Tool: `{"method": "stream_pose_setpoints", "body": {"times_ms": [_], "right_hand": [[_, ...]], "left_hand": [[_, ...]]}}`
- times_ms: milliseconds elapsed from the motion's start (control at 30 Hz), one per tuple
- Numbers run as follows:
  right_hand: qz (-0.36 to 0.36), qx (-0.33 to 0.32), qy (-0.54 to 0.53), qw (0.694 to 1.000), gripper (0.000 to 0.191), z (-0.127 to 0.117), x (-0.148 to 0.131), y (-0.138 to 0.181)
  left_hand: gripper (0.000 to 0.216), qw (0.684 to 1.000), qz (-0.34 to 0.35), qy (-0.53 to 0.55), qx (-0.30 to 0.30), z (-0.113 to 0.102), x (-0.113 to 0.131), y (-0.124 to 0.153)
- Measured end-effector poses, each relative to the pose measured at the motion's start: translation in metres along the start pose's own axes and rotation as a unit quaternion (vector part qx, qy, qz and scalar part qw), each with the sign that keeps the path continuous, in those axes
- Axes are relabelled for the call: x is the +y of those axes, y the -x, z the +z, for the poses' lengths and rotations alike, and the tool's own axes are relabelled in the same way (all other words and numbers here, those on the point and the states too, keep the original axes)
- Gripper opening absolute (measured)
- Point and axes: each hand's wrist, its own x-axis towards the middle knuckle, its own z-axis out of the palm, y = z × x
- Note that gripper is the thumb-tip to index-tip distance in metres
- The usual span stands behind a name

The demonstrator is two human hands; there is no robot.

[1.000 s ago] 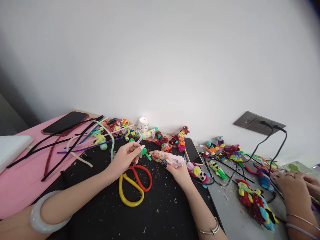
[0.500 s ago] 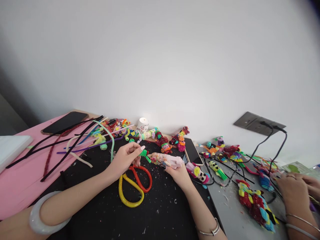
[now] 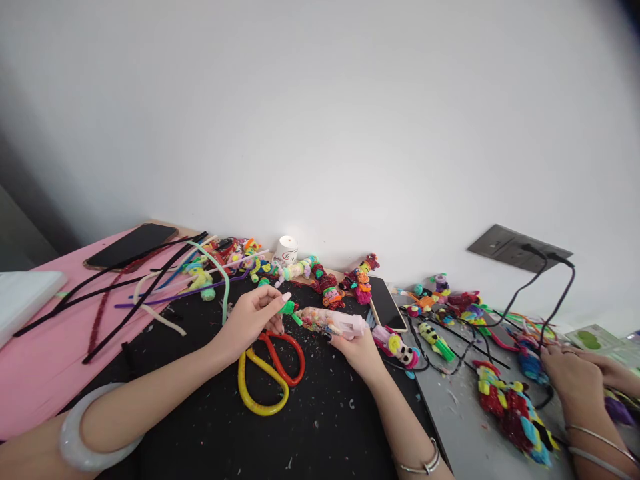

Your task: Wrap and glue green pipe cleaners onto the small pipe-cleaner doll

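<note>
Pinched between the thumb and fingers of my left hand (image 3: 257,313) is a small green pipe-cleaner piece (image 3: 288,308). My right hand (image 3: 357,347) is closed around a pale pink glue gun (image 3: 345,325), its front end crusted with coloured bits. The gun's nozzle points left and lies close to the green piece; whether they touch I cannot tell. Below my left hand, scissors with one yellow and one red handle (image 3: 265,393) rest on the black mat (image 3: 320,433); their blades are hidden.
Pipe cleaners (image 3: 145,293) and a dark phone (image 3: 131,245) lie on pink cloth at left. A paper cup (image 3: 287,251), another phone (image 3: 387,303) and several pipe-cleaner figures (image 3: 327,290) line the wall. Cables run from a socket (image 3: 520,247). A co-worker's hands (image 3: 577,380) work at right.
My two hands, the green piece and the glue gun hold almost the same place. At the right, the co-worker's hands have shifted slightly left.
</note>
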Motion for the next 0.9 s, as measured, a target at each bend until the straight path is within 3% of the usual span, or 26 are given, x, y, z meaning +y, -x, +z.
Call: {"method": "stream_pose_setpoints", "body": {"times_ms": [467, 667, 900], "right_hand": [[0.006, -0.011, -0.017, 1.000, 0.029, 0.000, 0.002, 0.001], [-0.003, 0.001, -0.025, 1.000, 0.021, -0.001, 0.008, 0.001], [-0.002, -0.012, -0.039, 0.999, 0.028, -0.001, 0.009, 0.001]], "left_hand": [[0.026, 1.000, 0.012, -0.012, -0.007, 0.000, 0.000, 0.000], [0.026, 0.999, 0.028, -0.020, -0.017, -0.002, -0.004, -0.001], [0.025, 0.998, 0.037, -0.030, -0.033, -0.004, -0.008, -0.001]]}}
